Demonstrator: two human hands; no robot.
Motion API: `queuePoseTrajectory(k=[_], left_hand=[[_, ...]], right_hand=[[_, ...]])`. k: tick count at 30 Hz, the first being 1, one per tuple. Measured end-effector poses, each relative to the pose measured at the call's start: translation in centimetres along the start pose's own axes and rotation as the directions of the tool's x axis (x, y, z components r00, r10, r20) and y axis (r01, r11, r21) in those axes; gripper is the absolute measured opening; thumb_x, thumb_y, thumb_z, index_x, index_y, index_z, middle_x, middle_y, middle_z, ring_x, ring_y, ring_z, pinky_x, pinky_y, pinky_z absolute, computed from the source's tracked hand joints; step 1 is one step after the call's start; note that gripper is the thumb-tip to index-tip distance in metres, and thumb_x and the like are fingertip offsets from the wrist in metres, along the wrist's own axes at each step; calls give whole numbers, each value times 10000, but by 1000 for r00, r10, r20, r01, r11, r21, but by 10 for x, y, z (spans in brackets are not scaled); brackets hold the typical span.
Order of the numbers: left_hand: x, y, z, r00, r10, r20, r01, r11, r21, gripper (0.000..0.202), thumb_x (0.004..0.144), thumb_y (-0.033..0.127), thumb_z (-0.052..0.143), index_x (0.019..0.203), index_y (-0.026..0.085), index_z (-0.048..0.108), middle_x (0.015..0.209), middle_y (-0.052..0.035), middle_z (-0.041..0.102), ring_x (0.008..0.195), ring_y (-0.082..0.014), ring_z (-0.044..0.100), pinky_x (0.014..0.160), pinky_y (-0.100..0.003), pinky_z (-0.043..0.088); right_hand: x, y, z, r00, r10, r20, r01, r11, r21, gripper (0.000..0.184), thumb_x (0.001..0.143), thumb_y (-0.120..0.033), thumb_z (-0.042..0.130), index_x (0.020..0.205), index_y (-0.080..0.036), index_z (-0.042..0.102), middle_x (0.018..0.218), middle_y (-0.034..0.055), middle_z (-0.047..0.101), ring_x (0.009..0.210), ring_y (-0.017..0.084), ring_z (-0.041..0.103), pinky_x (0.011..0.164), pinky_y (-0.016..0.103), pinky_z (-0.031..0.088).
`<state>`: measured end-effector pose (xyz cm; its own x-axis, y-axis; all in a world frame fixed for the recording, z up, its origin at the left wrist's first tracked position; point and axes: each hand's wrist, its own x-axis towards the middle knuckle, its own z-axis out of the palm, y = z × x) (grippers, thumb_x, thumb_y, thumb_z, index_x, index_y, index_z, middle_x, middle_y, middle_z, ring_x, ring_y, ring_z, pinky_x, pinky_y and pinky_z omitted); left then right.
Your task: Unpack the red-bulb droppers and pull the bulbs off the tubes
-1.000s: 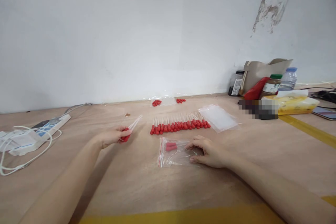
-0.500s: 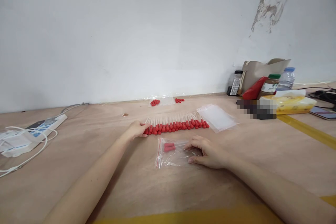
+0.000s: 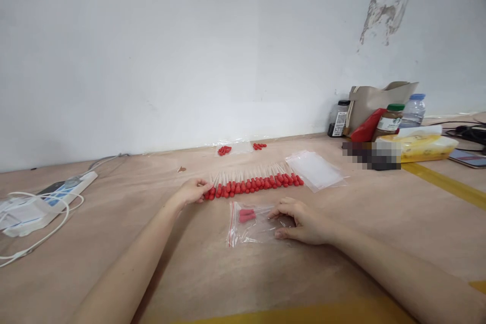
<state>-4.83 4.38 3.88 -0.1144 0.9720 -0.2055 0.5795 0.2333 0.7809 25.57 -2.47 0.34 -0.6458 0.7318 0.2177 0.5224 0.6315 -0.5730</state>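
Note:
A row of several droppers [image 3: 258,181] with red bulbs and clear tips lies across the middle of the wooden table [image 3: 212,273]. My left hand [image 3: 193,192] is at the row's left end, its fingers curled and pinching the leftmost dropper [image 3: 210,194]. My right hand [image 3: 301,220] rests on the right edge of a small clear zip bag [image 3: 250,225], fingers and thumb closed on it. Two red bulbs [image 3: 246,215] lie inside the bag.
A flat stack of clear bags [image 3: 317,169] lies right of the row. More red bulbs [image 3: 225,150] sit by the wall. A power strip with white cables [image 3: 45,200] is at the left. Jars, a bottle [image 3: 413,110], a beige bag and a yellow pack [image 3: 421,147] stand at the right.
My left hand, holding a dropper out to the left a second ago, has moved right and set it down at the left end of the row. The right hand has stayed on the bag.

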Motion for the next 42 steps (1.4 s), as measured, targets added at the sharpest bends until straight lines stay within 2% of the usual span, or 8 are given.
queuePoseTrajectory(k=[9, 18, 25, 27, 31, 34, 37, 42], left_hand=[[-3, 3, 3, 996, 39, 82, -34, 997, -65, 542, 525, 432, 708, 949, 121, 575, 771, -38, 577, 696, -141, 557, 625, -262, 495], [-2, 0, -2, 994, 24, 110, -32, 997, 74, 541, 590, 532, 608, 993, 174, 556, 768, -15, 590, 612, -108, 517, 567, -227, 445], [-12, 13, -16, 984, 161, -70, -130, 934, 332, 259, 644, 418, 537, 720, 172, 561, 665, -22, 575, 635, -168, 533, 564, -250, 386], [-24, 17, -17, 969, 247, -1, -228, 893, 388, 181, 628, 359, 556, 636, 178, 563, 639, -12, 571, 656, -171, 530, 589, -247, 373], [-53, 8, 6, 871, 335, 359, -456, 825, 335, 197, 667, 358, 545, 682, 182, 632, 655, -1, 606, 638, -152, 529, 577, -236, 375], [-68, -7, 35, 888, 391, 242, -452, 841, 298, 243, 700, 385, 535, 687, 165, 639, 637, -7, 589, 578, -130, 499, 529, -230, 364], [-75, -15, 54, 864, 495, 88, -499, 822, 275, 255, 740, 385, 525, 790, 175, 660, 680, -16, 567, 582, -117, 474, 540, -228, 367], [-79, -14, 65, 813, 574, 96, -582, 804, 121, 301, 758, 408, 535, 942, 199, 648, 949, -46, 559, 662, -108, 497, 596, -224, 402]], right_hand=[[0, -1, -1, 1000, 5, 8, -5, 1000, -3, 311, 690, -352, 630, 955, -192, 603, 888, 44, 566, 808, 160, 507, 708, 269, 414], [0, 1, -1, 1000, -8, 2, 8, 1000, -13, 305, 692, -345, 633, 957, -196, 605, 905, 43, 574, 832, 165, 511, 730, 276, 412], [-1, -2, -1, 1000, 6, 11, -6, 1000, 2, 301, 693, -322, 632, 965, -196, 602, 880, 37, 547, 757, 143, 500, 673, 258, 413], [-2, -2, 0, 1000, -7, -23, 7, 1000, -1, 318, 682, -322, 642, 970, -196, 598, 886, 42, 522, 754, 142, 490, 665, 260, 417], [-2, -1, 1, 989, -54, -139, 48, 998, -47, 393, 621, -365, 691, 970, -212, 599, 992, 61, 484, 927, 195, 454, 804, 327, 398], [-1, 2, 2, 992, 24, -126, -29, 999, -40, 496, 599, -435, 694, 1025, -206, 583, 1026, 77, 480, 965, 219, 443, 843, 363, 385], [-1, 4, 2, 993, 87, -80, -89, 996, -18, 597, 600, -494, 676, 1107, -203, 555, 1051, 89, 486, 986, 231, 442, 864, 377, 378], [0, 5, 0, 997, 70, -30, -70, 997, 21, 632, 614, -490, 668, 1159, -198, 536, 1091, 89, 482, 1008, 225, 449, 884, 352, 375]])
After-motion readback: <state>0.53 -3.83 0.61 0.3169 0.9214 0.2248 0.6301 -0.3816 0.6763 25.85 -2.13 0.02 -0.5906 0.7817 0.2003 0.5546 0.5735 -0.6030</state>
